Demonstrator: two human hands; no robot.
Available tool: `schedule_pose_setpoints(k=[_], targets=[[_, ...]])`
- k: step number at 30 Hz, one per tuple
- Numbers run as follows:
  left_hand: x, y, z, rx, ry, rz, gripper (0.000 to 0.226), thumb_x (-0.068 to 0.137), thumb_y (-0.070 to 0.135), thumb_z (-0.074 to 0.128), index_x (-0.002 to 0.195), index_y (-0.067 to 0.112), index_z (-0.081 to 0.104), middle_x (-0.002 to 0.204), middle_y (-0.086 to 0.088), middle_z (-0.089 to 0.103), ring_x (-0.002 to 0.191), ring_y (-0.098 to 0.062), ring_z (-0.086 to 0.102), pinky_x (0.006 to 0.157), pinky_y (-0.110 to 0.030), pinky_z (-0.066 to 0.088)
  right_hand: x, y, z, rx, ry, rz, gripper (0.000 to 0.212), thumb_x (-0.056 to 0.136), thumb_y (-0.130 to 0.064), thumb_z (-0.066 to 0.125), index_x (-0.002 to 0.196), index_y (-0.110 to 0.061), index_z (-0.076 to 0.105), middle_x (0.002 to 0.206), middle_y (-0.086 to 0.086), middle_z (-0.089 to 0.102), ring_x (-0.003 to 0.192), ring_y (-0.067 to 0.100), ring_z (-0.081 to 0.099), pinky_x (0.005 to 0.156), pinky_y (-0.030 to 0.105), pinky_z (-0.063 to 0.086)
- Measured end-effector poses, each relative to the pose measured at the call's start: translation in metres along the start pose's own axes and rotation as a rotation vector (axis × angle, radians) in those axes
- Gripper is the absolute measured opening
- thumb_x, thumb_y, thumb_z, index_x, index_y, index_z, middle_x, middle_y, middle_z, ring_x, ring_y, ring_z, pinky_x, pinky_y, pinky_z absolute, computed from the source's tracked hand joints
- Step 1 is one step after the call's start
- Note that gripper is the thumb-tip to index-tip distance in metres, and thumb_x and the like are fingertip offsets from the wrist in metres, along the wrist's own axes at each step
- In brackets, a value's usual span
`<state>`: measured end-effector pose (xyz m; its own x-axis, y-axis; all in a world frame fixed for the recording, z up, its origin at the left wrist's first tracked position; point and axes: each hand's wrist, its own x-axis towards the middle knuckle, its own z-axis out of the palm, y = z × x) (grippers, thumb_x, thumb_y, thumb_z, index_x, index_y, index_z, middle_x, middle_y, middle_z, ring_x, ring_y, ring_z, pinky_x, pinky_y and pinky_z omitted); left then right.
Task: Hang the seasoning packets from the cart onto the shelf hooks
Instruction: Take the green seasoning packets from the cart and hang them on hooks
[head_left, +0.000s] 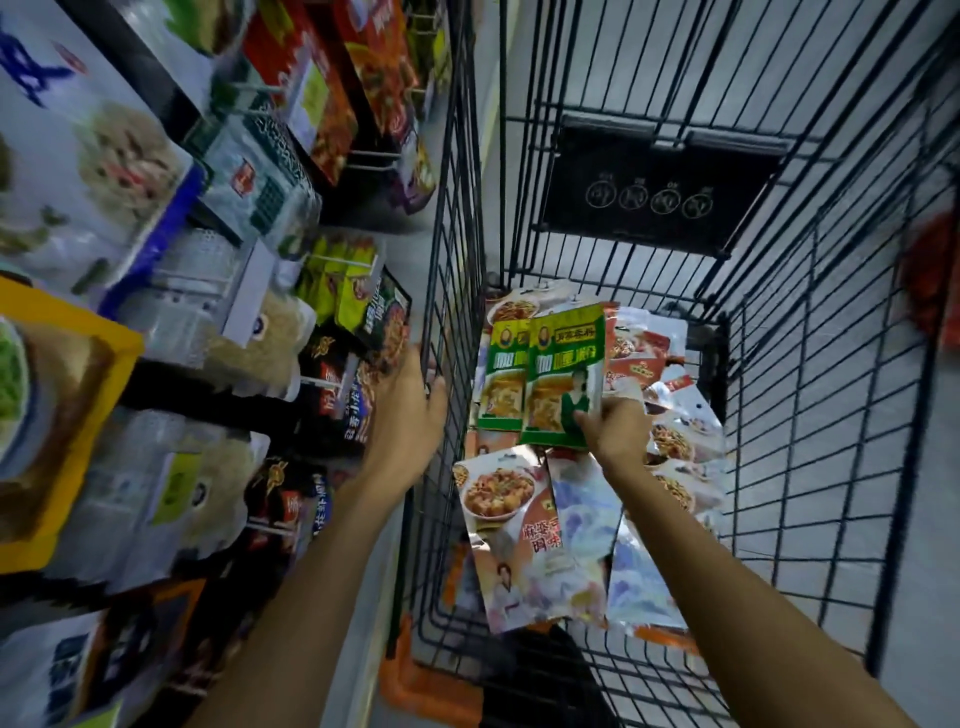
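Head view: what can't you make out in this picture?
All in the head view:
- Shelf hooks: motion-blurred, hard to trace.
- Left hand: its grip on the cart wall is blurred.
- Loose packets: partly covered by the green packets that the right hand holds.

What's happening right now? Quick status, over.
Left hand grips cart side. Right hand holds two green packets over the pile. Cart side stands between them and shelf.

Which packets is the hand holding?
The two green packets, pinched at a bottom corner by the right hand. The red and white packets lie loose in the cart.
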<state>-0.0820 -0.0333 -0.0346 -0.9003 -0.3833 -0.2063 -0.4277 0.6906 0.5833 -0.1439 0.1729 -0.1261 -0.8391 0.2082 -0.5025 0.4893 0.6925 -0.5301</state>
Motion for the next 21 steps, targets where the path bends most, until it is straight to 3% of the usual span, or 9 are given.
schedule_pose_setpoints(k=[4,6,8,10,12,14,17,19,21], targets=[[-0.009,0.013,-0.016,-0.036,0.002,0.017,0.037,0.099,0.014,0.046,0.133,0.001,0.045,0.124,-0.018,0.056,0.116,-0.034,0.051,0.091,-0.038,0.042,-0.012,0.02,-0.043,0.325,-0.118,0.019,0.024,0.09,-0.007,0.063,0.112,0.003,0.06,0.109,0.023,0.066,0.081,0.027,0.064,0.06,0.028,0.054],[-0.016,0.027,-0.024,0.035,0.176,0.112,0.038,0.097,0.009,0.048,0.134,0.0,0.046,0.131,-0.018,0.052,0.121,-0.031,0.049,0.099,-0.04,0.042,-0.019,0.028,-0.064,0.482,-0.163,0.025,0.027,0.092,-0.002,0.058,0.119,-0.001,0.055,0.114,0.023,0.063,0.091,0.03,0.064,0.07,0.036,0.056],[-0.021,0.046,-0.021,0.088,0.345,0.28,0.033,0.092,-0.001,0.054,0.124,-0.003,0.053,0.123,-0.019,0.057,0.113,-0.03,0.054,0.095,-0.036,0.044,-0.024,0.031,-0.08,0.602,-0.179,0.014,0.032,0.093,0.003,0.054,0.124,-0.004,0.051,0.113,0.019,0.063,0.094,0.03,0.064,0.071,0.039,0.056],[-0.019,0.063,-0.003,0.077,0.299,0.371,0.03,0.089,-0.006,0.055,0.119,-0.004,0.058,0.115,-0.018,0.061,0.105,-0.028,0.058,0.088,-0.027,0.044,-0.027,0.031,-0.09,0.668,-0.187,0.007,0.033,0.093,0.005,0.052,0.123,-0.008,0.051,0.106,0.013,0.064,0.089,0.025,0.065,0.061,0.03,0.056],[-0.008,0.073,0.027,-0.017,0.086,0.265,0.029,0.095,0.0,0.049,0.124,-0.002,0.055,0.121,-0.015,0.058,0.109,-0.024,0.055,0.087,-0.023,0.039,-0.028,0.031,-0.095,0.712,-0.212,0.022,0.033,0.093,0.005,0.051,0.121,-0.013,0.053,0.101,0.008,0.065,0.087,0.021,0.066,0.057,0.025,0.056],[0.011,0.067,0.062,-0.108,-0.094,0.012,0.03,0.1,0.006,0.042,0.128,0.0,0.051,0.127,-0.014,0.054,0.115,-0.024,0.05,0.09,-0.026,0.038,-0.022,0.033,-0.092,0.753,-0.247,0.047,0.031,0.095,0.002,0.05,0.122,-0.012,0.053,0.105,0.01,0.066,0.091,0.023,0.066,0.065,0.033,0.058],[0.041,0.046,0.103,-0.15,-0.118,-0.259,0.028,0.101,0.006,0.039,0.123,-0.004,0.052,0.124,-0.02,0.056,0.111,-0.029,0.054,0.077,-0.022,0.036,-0.01,0.038,-0.082,0.793,-0.263,0.055,0.022,0.096,-0.007,0.052,0.116,-0.013,0.059,0.101,0.007,0.071,0.092,0.024,0.069,0.078,0.044,0.057],[0.057,0.031,0.125,-0.154,-0.109,-0.335,0.027,0.101,0.005,0.039,0.119,-0.008,0.053,0.121,-0.023,0.058,0.109,-0.034,0.055,0.063,-0.016,0.028,-0.002,0.04,-0.075,0.774,-0.248,0.03,0.016,0.095,-0.011,0.055,0.109,-0.015,0.063,0.09,0.0,0.074,0.085,0.018,0.071,0.072,0.037,0.058],[0.069,0.017,0.148,-0.146,-0.146,-0.384,0.029,0.102,0.009,0.037,0.121,-0.006,0.053,0.122,-0.023,0.058,0.107,-0.036,0.055,0.059,-0.011,0.032,0.006,0.043,-0.07,0.76,-0.249,0.02,0.016,0.095,-0.012,0.057,0.11,-0.013,0.063,0.093,0.003,0.073,0.087,0.02,0.069,0.068,0.034,0.056]])
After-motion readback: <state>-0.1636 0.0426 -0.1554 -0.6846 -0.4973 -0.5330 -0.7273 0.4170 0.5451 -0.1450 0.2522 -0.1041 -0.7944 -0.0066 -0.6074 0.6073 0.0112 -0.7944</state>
